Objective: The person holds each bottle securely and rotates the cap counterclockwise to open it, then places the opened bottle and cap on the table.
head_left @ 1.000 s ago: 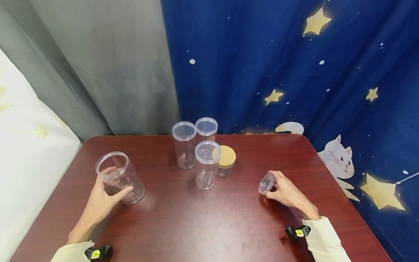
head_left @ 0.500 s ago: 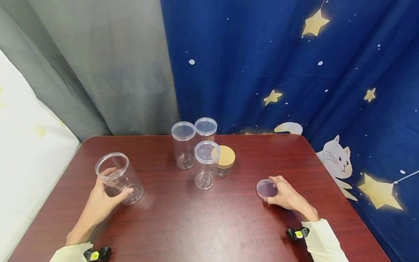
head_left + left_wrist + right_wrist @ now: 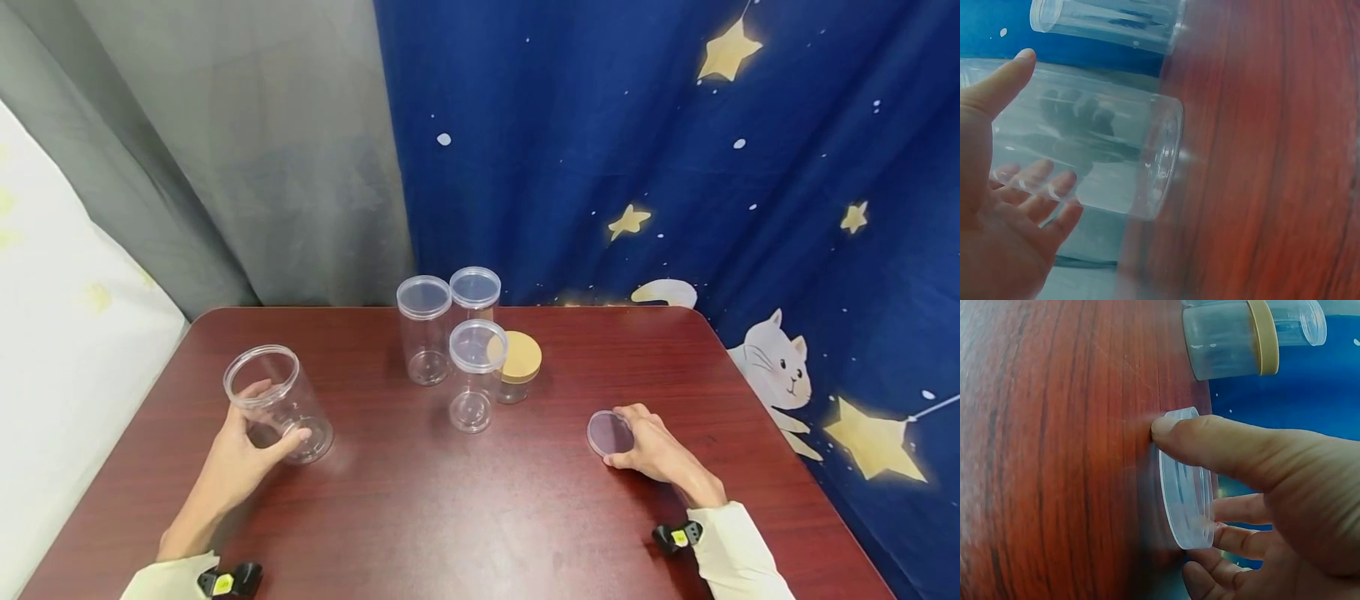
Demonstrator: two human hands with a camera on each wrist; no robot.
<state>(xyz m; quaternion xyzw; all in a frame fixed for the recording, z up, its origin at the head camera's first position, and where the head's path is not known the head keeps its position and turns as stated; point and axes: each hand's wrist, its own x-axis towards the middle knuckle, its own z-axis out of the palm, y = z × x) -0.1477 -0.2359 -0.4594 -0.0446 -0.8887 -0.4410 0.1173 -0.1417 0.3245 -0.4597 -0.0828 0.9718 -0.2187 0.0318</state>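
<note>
On the left of the table, my left hand (image 3: 238,462) holds a wide, lidless clear plastic jar (image 3: 309,408), thumb on one side and fingers round the other. In the left wrist view the fingers show through the wall of that jar (image 3: 1110,147); it stands upright or nearly so. To the right, my right hand (image 3: 654,448) pinches a round clear lid (image 3: 608,433) by its edge between thumb and fingers. The lid (image 3: 1180,500) lies level, low at the tabletop in the right wrist view; whether it touches the wood I cannot tell.
Mid-table stand three tall clear jars with lids: a left one (image 3: 424,337), a back one (image 3: 476,287) and a front one (image 3: 472,392). A short jar with a yellow lid (image 3: 521,357) sits beside them. Curtains (image 3: 525,167) hang behind the reddish-brown table (image 3: 480,517).
The clear lid has tipped from standing tilted to lying level, and my right hand has come down slightly with it. My left hand and the lidless jar stay in place.
</note>
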